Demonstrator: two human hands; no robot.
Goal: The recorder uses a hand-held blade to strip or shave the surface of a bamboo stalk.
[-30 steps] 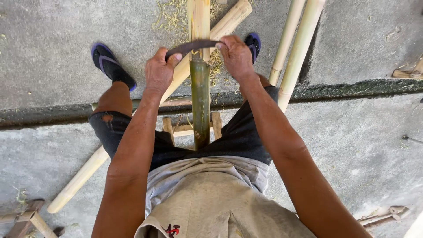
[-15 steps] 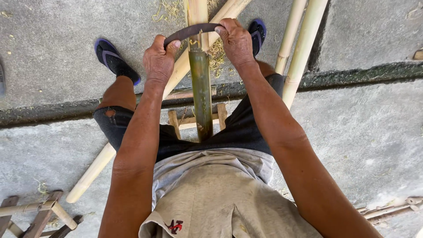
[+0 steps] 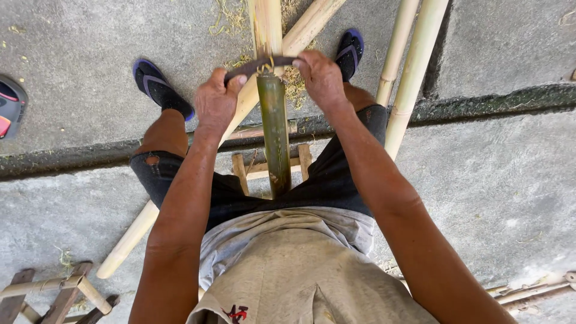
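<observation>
I have my left hand [image 3: 217, 99] and right hand [image 3: 321, 77] each clenched on an end of the dark curved metal scraping blade [image 3: 258, 64], laid across the green bamboo pole [image 3: 274, 129] between my knees, which I judge stiff, light, slick-skinned.

two hands [image 3: 217, 99], one curved blade [image 3: 259, 64], five bamboo poles [image 3: 274, 126], two sandals [image 3: 159, 89], two small wooden frames [image 3: 57, 294]
</observation>
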